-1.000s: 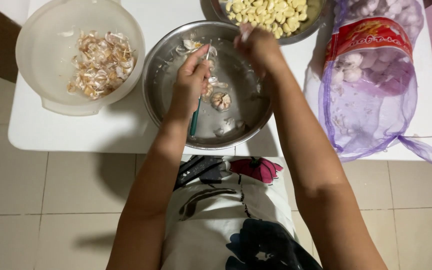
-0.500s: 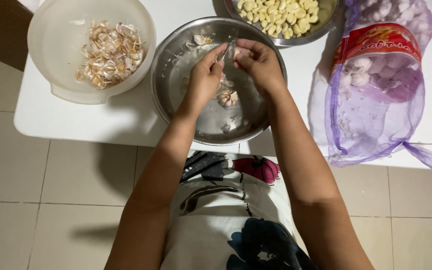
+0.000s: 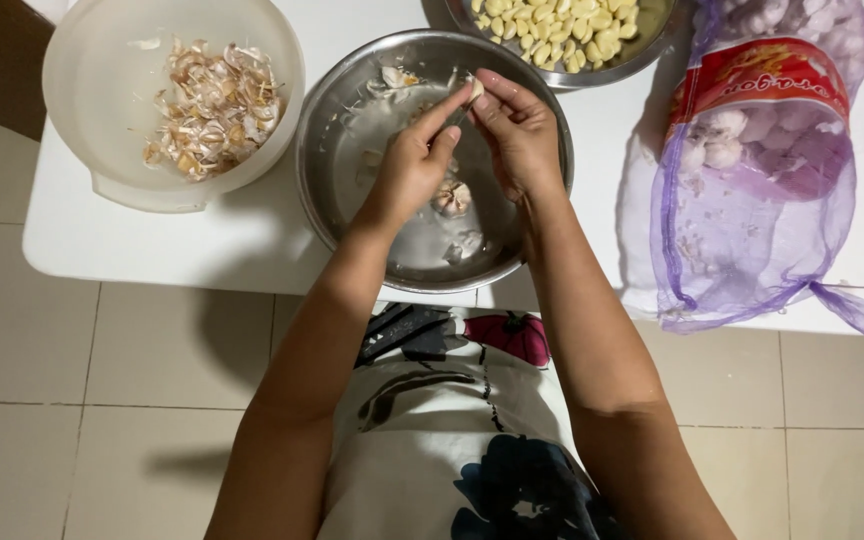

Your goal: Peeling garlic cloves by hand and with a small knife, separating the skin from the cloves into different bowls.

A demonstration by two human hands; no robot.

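Observation:
Both my hands are raised over a steel bowl [image 3: 347, 150] on a white table. My left hand [image 3: 410, 168] is closed around a small knife [image 3: 458, 114], of which only a thin dark strip shows between the hands. My right hand [image 3: 518, 135] pinches a pale garlic clove [image 3: 475, 89] at its fingertips, and my left index finger touches that clove. Under the hands, a partly broken garlic bulb [image 3: 450, 198] and a few bits of skin lie in the bowl.
A white plastic bowl [image 3: 77, 70] holding garlic skins [image 3: 214, 108] stands at the left. A metal bowl of peeled cloves [image 3: 552, 25] sits at the top edge. A purple mesh bag of garlic bulbs [image 3: 752, 180] lies at the right. The table's front edge [image 3: 152, 275] is near my lap.
My right hand has come back from the bowl of peeled cloves and met my left hand over the steel bowl. A clove is now held between the fingertips.

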